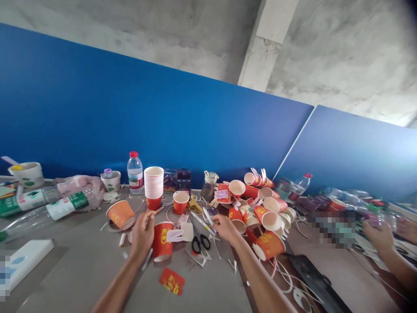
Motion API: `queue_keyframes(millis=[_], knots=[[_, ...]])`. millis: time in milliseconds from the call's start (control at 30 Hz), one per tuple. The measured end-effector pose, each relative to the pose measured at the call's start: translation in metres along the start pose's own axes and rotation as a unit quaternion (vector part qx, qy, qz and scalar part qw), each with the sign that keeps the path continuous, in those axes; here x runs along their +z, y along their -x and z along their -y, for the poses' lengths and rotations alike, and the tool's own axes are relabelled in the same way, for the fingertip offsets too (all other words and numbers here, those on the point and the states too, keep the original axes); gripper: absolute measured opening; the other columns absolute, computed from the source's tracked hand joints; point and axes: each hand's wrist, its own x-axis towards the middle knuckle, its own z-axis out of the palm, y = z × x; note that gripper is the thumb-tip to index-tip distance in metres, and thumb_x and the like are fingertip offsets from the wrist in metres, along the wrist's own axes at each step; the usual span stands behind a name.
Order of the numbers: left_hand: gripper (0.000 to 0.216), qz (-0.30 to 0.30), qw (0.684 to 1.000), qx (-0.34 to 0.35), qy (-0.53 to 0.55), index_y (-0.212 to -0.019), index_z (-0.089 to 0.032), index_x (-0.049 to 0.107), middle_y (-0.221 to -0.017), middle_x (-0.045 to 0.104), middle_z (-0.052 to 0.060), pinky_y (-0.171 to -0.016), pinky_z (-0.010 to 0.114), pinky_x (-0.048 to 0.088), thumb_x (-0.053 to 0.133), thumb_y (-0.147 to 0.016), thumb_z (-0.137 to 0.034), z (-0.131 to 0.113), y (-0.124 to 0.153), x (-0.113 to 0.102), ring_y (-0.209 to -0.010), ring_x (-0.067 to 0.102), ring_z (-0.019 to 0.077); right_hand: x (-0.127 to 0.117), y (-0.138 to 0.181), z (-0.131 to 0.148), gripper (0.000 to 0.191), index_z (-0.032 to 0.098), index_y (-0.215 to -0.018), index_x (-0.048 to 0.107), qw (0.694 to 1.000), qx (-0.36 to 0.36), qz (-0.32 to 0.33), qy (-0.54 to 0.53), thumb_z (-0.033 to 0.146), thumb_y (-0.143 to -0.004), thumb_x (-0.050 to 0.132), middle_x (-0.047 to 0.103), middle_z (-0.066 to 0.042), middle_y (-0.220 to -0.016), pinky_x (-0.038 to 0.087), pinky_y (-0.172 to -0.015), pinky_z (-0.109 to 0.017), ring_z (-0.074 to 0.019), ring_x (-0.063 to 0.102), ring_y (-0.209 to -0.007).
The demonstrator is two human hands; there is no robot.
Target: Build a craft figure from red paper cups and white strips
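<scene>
Our left hand [142, 232] rests on the grey table top [81, 269] with its fingers loosely curled and its thumb side set against the left wall of the red paper cup with gold print [161, 243]. We cannot tell whether the fingers clasp the cup or only touch it. The cup stands on end just to the right of this hand, long axis vertical. A white paper piece [180, 234] sits on the wall facing away from the hand.

Our right hand [224, 227] lies well to the right of the cup and does not touch it, so the left hand is the nearer one. Its thumb and fingers are pinched together on a thin pale strip-like item [206, 216], which points from the hand towards the upper left. We cannot tell what the item is.

The pair of black-handled scissors [199, 241] lies flat between the two hands, just left of and below the right hand, handles towards us.

Beyond the right hand lies a heap of red paper cups [260, 208]. A co-worker's hand [379, 234] is far to its right
</scene>
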Motion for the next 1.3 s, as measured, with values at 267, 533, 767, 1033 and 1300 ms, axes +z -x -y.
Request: queue_keyframes(millis=[267, 533, 767, 1033, 1300], knots=[[0.050, 0.000, 1.000, -0.006, 0.005, -0.092, -0.033, 0.076, -0.100, 0.094, 0.016, -0.102, 0.061, 0.079, 0.061, -0.104, -0.079, -0.002, 0.000, 0.000, -0.103, 0.093, 0.0426, 0.003, 0.007, -0.009, 0.020, 0.024, -0.092, 0.090, 0.998, 0.011, 0.011, -0.054, 0.007, -0.090, 0.080, 0.088, -0.001, -0.082, 0.059, -0.080, -0.028, -0.0255, 0.089, -0.086], [0.043, -0.002, 0.999, -0.027, 0.021, -0.092, -0.035, 0.077, -0.103, 0.098, 0.012, -0.103, 0.054, 0.079, 0.062, -0.105, -0.073, -0.006, 0.003, 0.000, -0.108, 0.094, 0.0404, 0.009, 0.010, -0.009, 0.019, 0.022, -0.098, 0.093, 0.998, 0.023, 0.035, -0.050, 0.009, -0.094, 0.080, 0.083, 0.001, -0.076, 0.059, -0.077, -0.029, -0.0247, 0.085, -0.078], [0.064, -0.031, 0.998, -0.041, 0.047, -0.086, -0.034, 0.078, -0.094, 0.096, 0.013, -0.096, 0.057, 0.079, 0.059, -0.102, -0.094, -0.005, -0.002, -0.003, -0.098, 0.093, 0.0418, 0.017, 0.002, -0.007, 0.027, 0.023, -0.105, 0.096, 1.000, 0.000, 0.025, -0.007, 0.007, -0.091, 0.080, 0.095, -0.005, -0.094, 0.064, -0.094, -0.032, -0.0297, 0.094, -0.102], [0.063, -0.068, 0.994, -0.050, 0.074, -0.087, -0.033, 0.075, -0.084, 0.089, 0.010, -0.085, 0.052, 0.078, 0.061, -0.106, -0.091, 0.001, -0.007, -0.009, -0.084, 0.090, 0.0365, 0.044, 0.008, -0.016, 0.036, 0.022, -0.124, 0.094, 0.999, -0.036, -0.004, 0.031, 0.005, -0.101, 0.073, 0.098, -0.011, -0.104, 0.065, -0.096, -0.036, -0.0342, 0.097, -0.107], [0.062, -0.068, 0.995, -0.043, 0.064, -0.087, -0.033, 0.077, -0.084, 0.090, 0.010, -0.088, 0.055, 0.079, 0.062, -0.106, -0.090, 0.001, -0.008, -0.012, -0.085, 0.091, 0.0370, 0.068, 0.011, -0.031, 0.039, 0.020, -0.135, 0.094, 0.989, -0.084, -0.078, 0.090, 0.005, -0.106, 0.073, 0.097, -0.016, -0.117, 0.067, -0.090, -0.036, -0.0345, 0.097, -0.107]])
